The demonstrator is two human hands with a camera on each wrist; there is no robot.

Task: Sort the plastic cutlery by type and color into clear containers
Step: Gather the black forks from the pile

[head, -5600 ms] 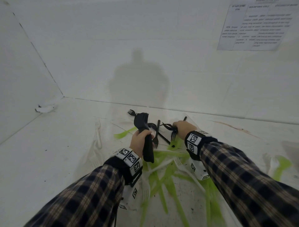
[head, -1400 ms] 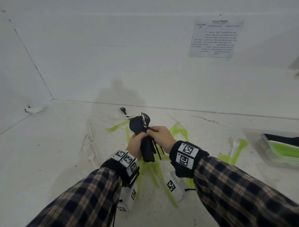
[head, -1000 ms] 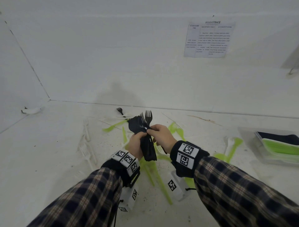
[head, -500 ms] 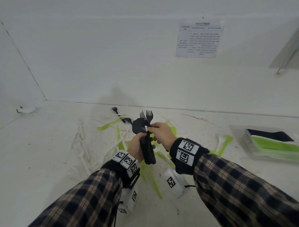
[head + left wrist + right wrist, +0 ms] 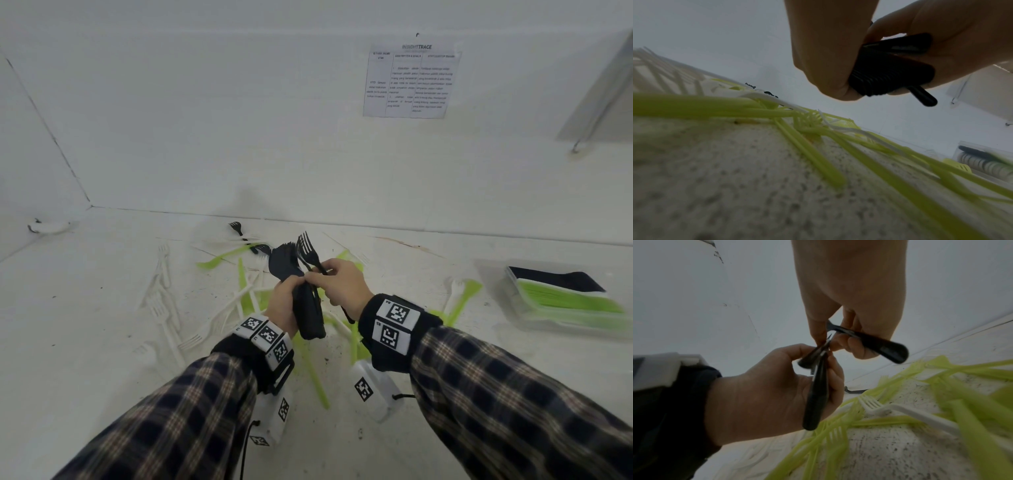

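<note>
We've got a white speckled worktop (image 5: 85, 342) boxed in by white walls, a printed sheet (image 5: 411, 82) taped up on the back one. Left side is loose white forks (image 5: 161, 308), then green cutlery (image 5: 245, 294) scattered mid-worktop. Our left hand (image 5: 282, 305) is wrapped tight around a stack of black forks (image 5: 308, 315), tines up. Right hand (image 5: 342, 284) pinches one black fork (image 5: 308, 251) against that stack. Far right, a clear container (image 5: 493, 284) holds black and green pieces.

Both arms wear dark navy flannel sleeves (image 5: 191, 407) checked in tan. Each wrist carries a black wristband (image 5: 394, 337) with white square-coded marker tags (image 5: 397, 313), and a white camera box (image 5: 375, 390) bearing another tag hangs beneath, trailing a thin black cord (image 5: 245, 448).
</note>
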